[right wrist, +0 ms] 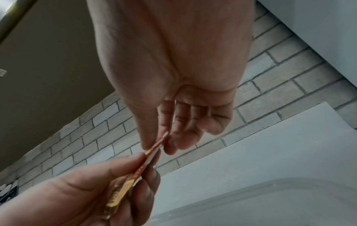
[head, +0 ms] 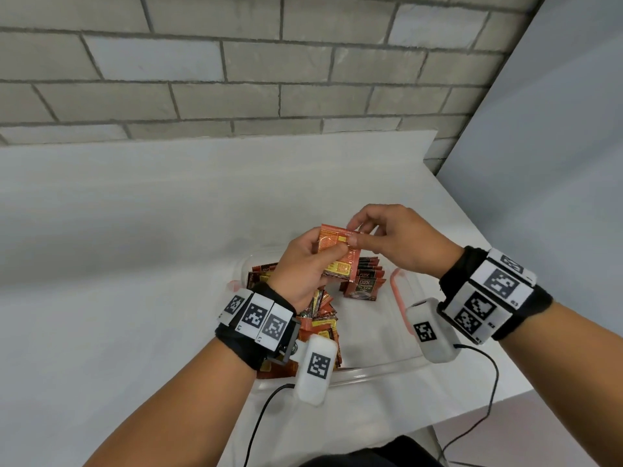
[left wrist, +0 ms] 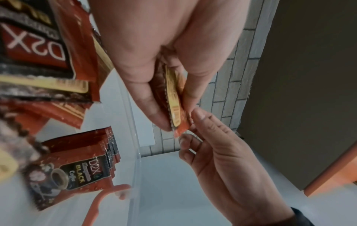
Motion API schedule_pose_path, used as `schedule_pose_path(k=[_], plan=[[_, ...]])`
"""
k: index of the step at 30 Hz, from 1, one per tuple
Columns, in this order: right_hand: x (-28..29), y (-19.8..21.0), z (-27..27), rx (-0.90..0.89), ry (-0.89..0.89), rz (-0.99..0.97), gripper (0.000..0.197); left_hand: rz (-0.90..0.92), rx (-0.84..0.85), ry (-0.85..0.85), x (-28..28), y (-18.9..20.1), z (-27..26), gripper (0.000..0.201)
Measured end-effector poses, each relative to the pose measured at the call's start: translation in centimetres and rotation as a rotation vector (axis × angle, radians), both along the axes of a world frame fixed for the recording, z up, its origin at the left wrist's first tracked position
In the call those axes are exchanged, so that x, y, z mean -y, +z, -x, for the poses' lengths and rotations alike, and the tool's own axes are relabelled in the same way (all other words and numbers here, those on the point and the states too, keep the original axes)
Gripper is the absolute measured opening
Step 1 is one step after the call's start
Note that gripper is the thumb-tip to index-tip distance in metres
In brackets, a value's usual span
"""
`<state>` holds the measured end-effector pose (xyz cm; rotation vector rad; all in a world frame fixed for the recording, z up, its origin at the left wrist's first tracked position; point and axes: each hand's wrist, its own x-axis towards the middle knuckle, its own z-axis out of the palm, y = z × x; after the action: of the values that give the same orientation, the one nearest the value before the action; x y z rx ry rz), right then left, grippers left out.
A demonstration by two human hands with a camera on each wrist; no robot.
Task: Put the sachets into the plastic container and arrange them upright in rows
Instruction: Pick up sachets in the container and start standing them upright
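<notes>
Above the clear plastic container (head: 381,364), both hands hold one orange-red sachet (head: 332,242). My left hand (head: 303,264) grips its lower part between thumb and fingers. My right hand (head: 387,237) pinches its top corner with thumb and forefinger. In the left wrist view the sachet (left wrist: 173,97) shows edge-on, as it does in the right wrist view (right wrist: 135,174). A row of upright sachets (head: 365,279) stands at the container's far side. A loose pile of sachets (head: 320,326) lies at its left, partly hidden by my left wrist.
The container sits on a white table (head: 135,247) near its right edge (head: 505,375). Orange latches (head: 399,298) hang on the container's sides. A brick wall (head: 236,79) rises behind the table. Cables (head: 485,399) trail from both wrist cameras.
</notes>
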<state>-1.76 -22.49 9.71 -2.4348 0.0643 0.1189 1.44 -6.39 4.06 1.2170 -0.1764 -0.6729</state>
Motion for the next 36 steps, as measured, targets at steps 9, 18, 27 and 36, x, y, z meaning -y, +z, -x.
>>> schedule_pose_path(k=[9,18,27,36], plan=[[1.1,0.1,2.3,0.364,-0.002,-0.063,0.018,0.113,-0.287,0.035,0.1,0.6,-0.8,0.039],[2.4,-1.2,3.3,0.072,-0.238,-0.212,0.028,0.110,-0.146,0.103,0.7,0.8,-1.7,0.038],[2.0,-0.6,3.0,0.055,-0.312,-0.393,0.014,-0.032,-0.118,0.111,2.3,1.0,-0.4,0.013],[3.5,-0.9,2.4,-0.183,0.009,0.347,0.014,-0.299,-0.170,-0.025,2.5,1.6,0.6,0.020]])
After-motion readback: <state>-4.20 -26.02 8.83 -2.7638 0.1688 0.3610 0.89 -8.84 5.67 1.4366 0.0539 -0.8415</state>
